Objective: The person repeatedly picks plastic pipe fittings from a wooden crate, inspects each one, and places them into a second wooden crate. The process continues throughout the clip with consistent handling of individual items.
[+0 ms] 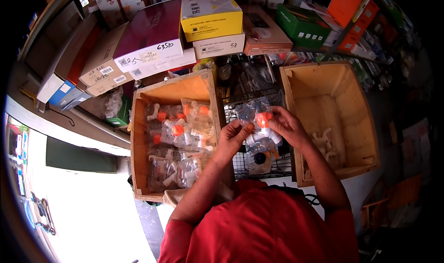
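Note:
Between my hands, above a black wire basket (285, 164), is a white plastic pipe valve (259, 137) with an orange knob. My right hand (289, 126) grips it by the knob. Clear plastic bag film (245, 111) surrounds the upper part, and my left hand (233, 138) pinches it between thumb and fingers. Whether the whole valve is inside the bag I cannot tell. Below, in the basket, lies a bagged fitting (259, 158) with a dark blue knob.
A wooden box (136, 152) on the left holds several bagged white fittings, some orange-knobbed. The wooden box (373, 138) on the right has a few white plastic pieces (324, 140). Ahead, a shelf carries a purple box (152, 27), a yellow box (212, 23) and a green box (302, 25).

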A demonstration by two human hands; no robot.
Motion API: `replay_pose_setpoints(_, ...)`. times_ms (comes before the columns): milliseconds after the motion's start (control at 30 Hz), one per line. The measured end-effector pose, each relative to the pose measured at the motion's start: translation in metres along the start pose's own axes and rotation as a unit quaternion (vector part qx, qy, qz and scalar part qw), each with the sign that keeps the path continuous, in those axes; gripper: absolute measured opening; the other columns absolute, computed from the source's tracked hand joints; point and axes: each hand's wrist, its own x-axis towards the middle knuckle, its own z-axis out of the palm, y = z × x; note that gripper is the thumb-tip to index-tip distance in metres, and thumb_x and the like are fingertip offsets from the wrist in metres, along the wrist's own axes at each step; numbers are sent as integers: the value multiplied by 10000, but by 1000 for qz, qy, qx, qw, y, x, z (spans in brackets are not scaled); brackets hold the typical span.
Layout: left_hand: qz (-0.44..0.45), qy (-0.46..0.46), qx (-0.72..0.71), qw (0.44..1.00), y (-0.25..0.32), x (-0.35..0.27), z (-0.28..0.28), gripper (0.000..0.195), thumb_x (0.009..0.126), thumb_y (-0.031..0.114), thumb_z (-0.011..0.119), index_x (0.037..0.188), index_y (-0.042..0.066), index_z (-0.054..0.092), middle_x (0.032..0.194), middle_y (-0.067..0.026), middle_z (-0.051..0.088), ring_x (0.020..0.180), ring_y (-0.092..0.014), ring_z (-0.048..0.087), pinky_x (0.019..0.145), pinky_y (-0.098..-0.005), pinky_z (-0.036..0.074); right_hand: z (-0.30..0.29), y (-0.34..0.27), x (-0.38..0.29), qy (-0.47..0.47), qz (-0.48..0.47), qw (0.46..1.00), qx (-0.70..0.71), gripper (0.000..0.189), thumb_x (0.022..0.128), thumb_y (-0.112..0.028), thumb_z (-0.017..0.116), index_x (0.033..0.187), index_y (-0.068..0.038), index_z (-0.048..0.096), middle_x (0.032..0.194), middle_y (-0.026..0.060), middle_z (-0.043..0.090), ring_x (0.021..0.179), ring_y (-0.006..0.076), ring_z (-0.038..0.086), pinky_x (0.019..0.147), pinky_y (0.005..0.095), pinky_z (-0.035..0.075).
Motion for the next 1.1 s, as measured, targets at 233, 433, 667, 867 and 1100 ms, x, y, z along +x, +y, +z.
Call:
replay_pose_setpoints(233, -3, -20, -19, 1000, 2, -1, 0, 178, 902, 145, 637, 1026, 18, 619, 939, -16, 660, 849, -73, 589, 762, -226, 474, 4, -12, -4, -29, 3, 1000, -3, 381, 878, -192, 668, 1188, -28, 521, 1018, 18, 609, 915, 75, 566, 795, 235, 467)
replay_pose_setpoints(433, -21, 0, 10, 1000, 6, -1, 0, 216, 900, 184, 647, 1028, 18, 598, 917, -17, 656, 806, -69, 586, 710, -225, 476, 3, -13, -4, -31, 1, 999, -9, 376, 870, -162, 670, 1194, -27, 533, 1004, 1, 605, 898, 63, 555, 789, 223, 457)
replay_pose_setpoints(667, 15, -5, -14, 1000, 4, 2, -5, 164, 919, 149, 606, 1031, 30, 586, 929, -42, 663, 819, -107, 622, 668, -249, 525, 3, -15, -5, -25, 14, 999, -20, 438, 846, -137, 681, 1237, -31, 513, 1020, 10, 597, 917, 72, 550, 805, 241, 456)
replay_pose_setpoints(867, 28, 8, -1, 1000, -4, 4, -11, 208, 921, 162, 606, 1077, 36, 551, 946, -30, 643, 830, -98, 602, 689, -240, 501, 5, -17, -4, -12, -10, 999, -33, 469, 831, -101, 670, 1261, -38, 492, 1040, 23, 585, 966, 88, 548, 853, 252, 445)
replay_pose_setpoints(1100, -14, 27, 19, 999, 0, 4, -8, 312, 922, 218, 609, 1147, 38, 490, 965, -30, 616, 821, -99, 593, 690, -226, 479, 1, -10, 0, 52, -76, 995, -30, 468, 822, -66, 663, 1256, -31, 492, 1095, 41, 587, 1033, 107, 545, 902, 266, 427)
